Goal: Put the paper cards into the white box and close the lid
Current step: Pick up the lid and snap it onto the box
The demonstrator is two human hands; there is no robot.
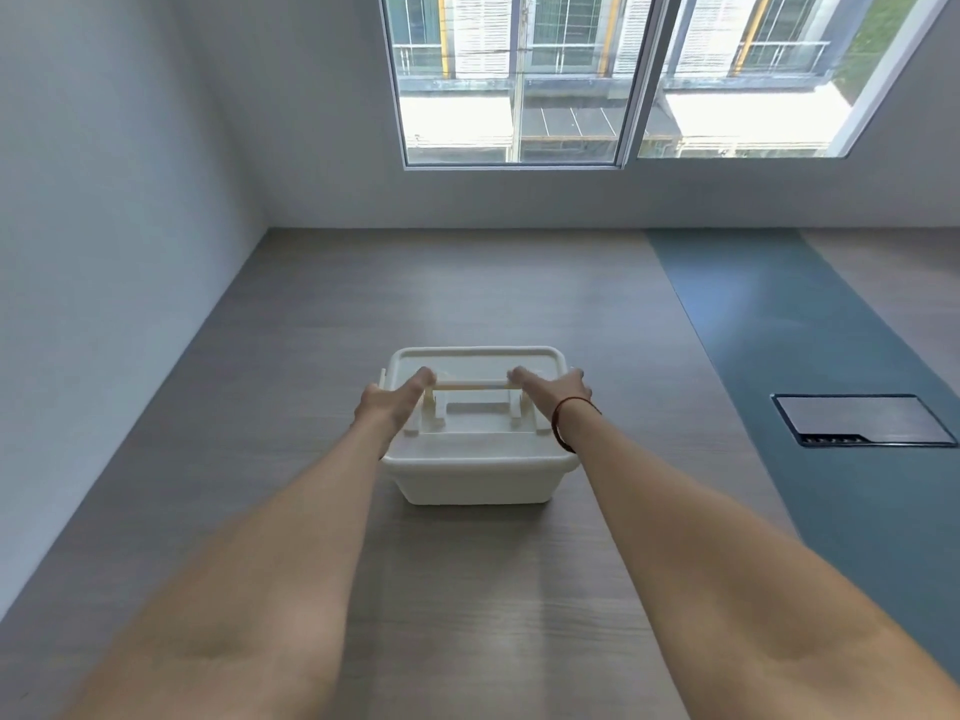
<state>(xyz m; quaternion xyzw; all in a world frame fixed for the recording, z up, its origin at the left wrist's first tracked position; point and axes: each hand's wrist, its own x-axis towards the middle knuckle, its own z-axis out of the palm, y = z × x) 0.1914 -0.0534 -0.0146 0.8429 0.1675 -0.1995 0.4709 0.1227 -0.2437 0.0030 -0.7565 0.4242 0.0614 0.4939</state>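
Lid on, both hands pressing down: looks like the closing step.

Near to far: your forearms run up the wooden table (pixel 467 589) to the white box (pixel 475 480), which sits mid-table with its lid (pixel 475 358) already on top. Your left hand (pixel 387 407) and right hand (pixel 553 394) lie flat on the lid at either end of the handle (pixel 470 387), fingers held together and extended, gripping nothing. No paper cards in view; probably inside, can't confirm. Side latches are hidden under your palms, so can't tell if they're snapped. Risk: uneven pressure leaves one side unseated, and the lid pops when you let go. Pushing forward could also slide the box toward the window (pixel 623 80) wall.
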